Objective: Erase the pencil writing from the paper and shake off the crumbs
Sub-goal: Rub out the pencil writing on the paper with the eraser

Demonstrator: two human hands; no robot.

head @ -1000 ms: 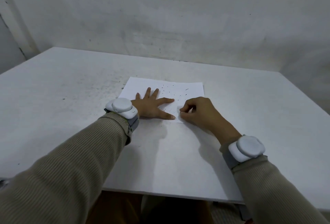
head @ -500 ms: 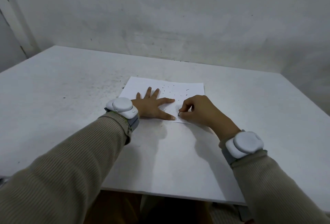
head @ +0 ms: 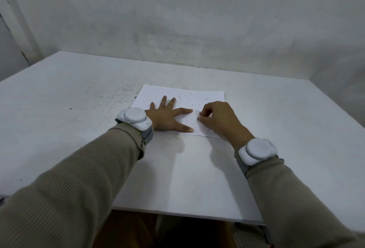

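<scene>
A white sheet of paper [head: 197,95] lies flat on the white table [head: 79,109]. Small dark eraser crumbs [head: 184,97] are scattered over its far half, and faint pencil marks [head: 182,120] show between my hands. My left hand [head: 167,118] lies flat on the paper's left side with fingers spread, pressing it down. My right hand [head: 217,118] has its fingers curled and pinches a small eraser [head: 198,117], whose tip touches the paper. Most of the eraser is hidden in the fingers.
A grey wall [head: 177,20] rises right behind the table's far edge. The table's near edge [head: 177,214] runs just above my lap. White sensor bands sit on my left wrist [head: 135,119] and right wrist [head: 256,152]. Dark specks dot the table left of the paper.
My right hand has slid a little away from me along the paper with the eraser, from near the front edge toward the middle. My left hand has stayed in place.
</scene>
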